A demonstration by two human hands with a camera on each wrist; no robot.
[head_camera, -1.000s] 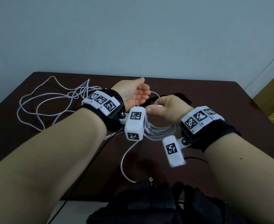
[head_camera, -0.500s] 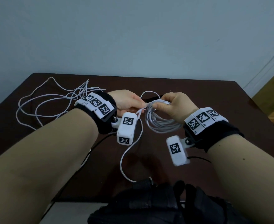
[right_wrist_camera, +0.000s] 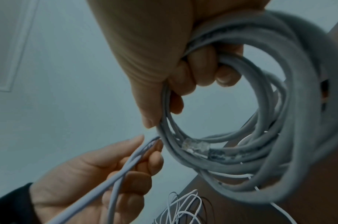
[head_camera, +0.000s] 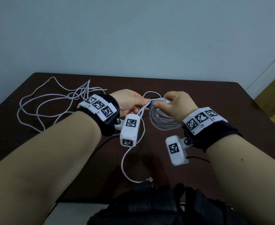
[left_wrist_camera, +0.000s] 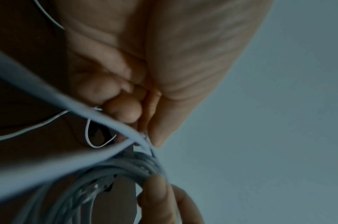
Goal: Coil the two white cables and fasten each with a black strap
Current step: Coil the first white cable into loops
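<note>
- The loose second cable lay untouched at the table's far left.
- The left hand, back from its earlier swing, pinched the free tail in narrow fingers.
- The right hand's fingers gripped the coil, which had gained a loop; the tail had shortened, so strapping seemed near.

Dark table under loose white cable

the coil hangs above the table's middle, in the right hand, with the left hand just left of it. a loose cable sprawls on the table's far left.
</note>
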